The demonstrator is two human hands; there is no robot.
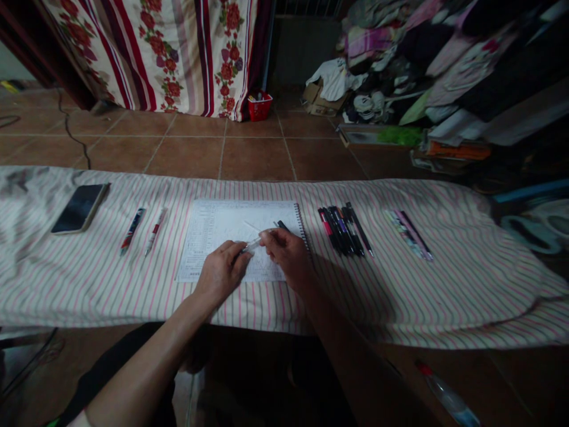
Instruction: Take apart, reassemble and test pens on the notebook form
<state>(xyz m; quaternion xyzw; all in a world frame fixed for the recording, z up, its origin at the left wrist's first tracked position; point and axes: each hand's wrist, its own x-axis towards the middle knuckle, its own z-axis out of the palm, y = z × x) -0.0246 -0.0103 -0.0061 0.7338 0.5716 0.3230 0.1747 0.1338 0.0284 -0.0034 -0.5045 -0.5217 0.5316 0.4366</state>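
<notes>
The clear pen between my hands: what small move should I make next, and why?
Probably lower the clear pen a little toward the paper. Your left hand and right hand hold it above the sheet, so anything that slips should land there.

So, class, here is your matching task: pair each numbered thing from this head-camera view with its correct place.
Things:
1. smartphone
2. red basket
3. plastic bottle
4. clear plastic tube

Places:
A. On the tiled floor at the foot of the floral curtain
B. Held between the left hand and right hand
C. On the floor at lower right, nearer the person than the cloth
D. On the striped cloth, at its left end

Pairs: 1-D, 2-A, 3-C, 4-B
</notes>
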